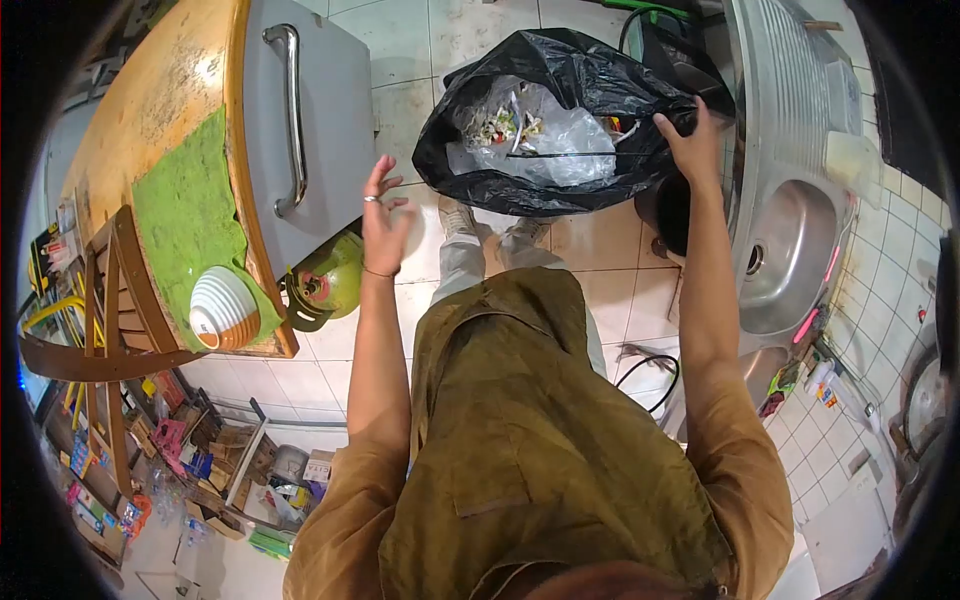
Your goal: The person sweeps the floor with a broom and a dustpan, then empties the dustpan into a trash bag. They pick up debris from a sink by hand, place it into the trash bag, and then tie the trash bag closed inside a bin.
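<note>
A black trash bag (590, 85) lies wide open at my feet. Inside it are crumpled clear plastic (580, 165) and small food scraps (492, 127). My right hand (692, 145) grips the bag's right rim, thumb on the near side and fingers partly hidden by the plastic. To the left of the bag, my left hand (384, 225) hangs in the air, fingers apart and nothing in it, a ring on one finger. It does not touch the bag.
On the left stands a wooden-topped counter (180, 85) bearing a green cloth (190, 190) and a striped bowl (222, 308). A green gas cylinder (335, 275) sits below it. At right is a steel sink (795, 255). A black cable (660, 360) crosses the tiled floor.
</note>
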Available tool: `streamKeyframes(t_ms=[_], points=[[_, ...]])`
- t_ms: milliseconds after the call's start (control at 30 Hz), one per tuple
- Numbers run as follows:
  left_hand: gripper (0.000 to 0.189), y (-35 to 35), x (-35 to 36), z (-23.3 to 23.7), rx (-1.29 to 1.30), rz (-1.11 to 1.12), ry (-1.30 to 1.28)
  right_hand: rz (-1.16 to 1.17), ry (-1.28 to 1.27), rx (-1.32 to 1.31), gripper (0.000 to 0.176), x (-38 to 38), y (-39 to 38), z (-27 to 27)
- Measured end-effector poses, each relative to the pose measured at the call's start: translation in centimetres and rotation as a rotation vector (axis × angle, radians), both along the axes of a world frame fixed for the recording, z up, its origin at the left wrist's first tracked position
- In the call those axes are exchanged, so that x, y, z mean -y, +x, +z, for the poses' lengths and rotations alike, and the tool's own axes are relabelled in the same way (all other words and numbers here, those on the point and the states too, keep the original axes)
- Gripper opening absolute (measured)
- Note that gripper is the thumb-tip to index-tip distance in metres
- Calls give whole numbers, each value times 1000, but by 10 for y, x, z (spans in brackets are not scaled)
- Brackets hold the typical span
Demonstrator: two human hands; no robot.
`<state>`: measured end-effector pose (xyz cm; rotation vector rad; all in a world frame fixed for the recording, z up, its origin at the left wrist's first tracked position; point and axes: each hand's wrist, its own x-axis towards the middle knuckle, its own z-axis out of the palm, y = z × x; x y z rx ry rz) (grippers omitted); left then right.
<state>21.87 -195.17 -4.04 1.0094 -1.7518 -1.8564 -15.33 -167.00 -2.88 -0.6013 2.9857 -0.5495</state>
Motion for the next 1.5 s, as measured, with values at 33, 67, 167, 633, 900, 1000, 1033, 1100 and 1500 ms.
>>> streamKeyframes(t_ms=[33,67,167,633,900,1000,1033,1100,1500], points=[[61,-9,-12,8,76,-61,-169,25,48,43,54,3,-5,-5],[65,-13,-21,13,154,-119,-337,53,98,88,54,7,-8,-8],[58,-19,-18,-30,244,-173,-661,-42,25,21,52,24,-17,-4],[14,-21,5,-30,132,2,-594,-653,-835,380,42,-15,66,-34],[15,-44,2,-55,157,-16,-287,135,-582,548,61,9,3,-114],[20,-80,-7,-66,109,103,-148,-349,-789,1057,57,23,-21,-154],[20,-95,-12,-72,89,136,-107,-499,-863,1118,55,24,-16,-161],[20,-115,-22,-75,5,151,-8,-657,-1054,1072,53,24,11,-157],[75,-71,3,-104,220,-419,-289,-600,-1404,1081,47,40,54,-140]])
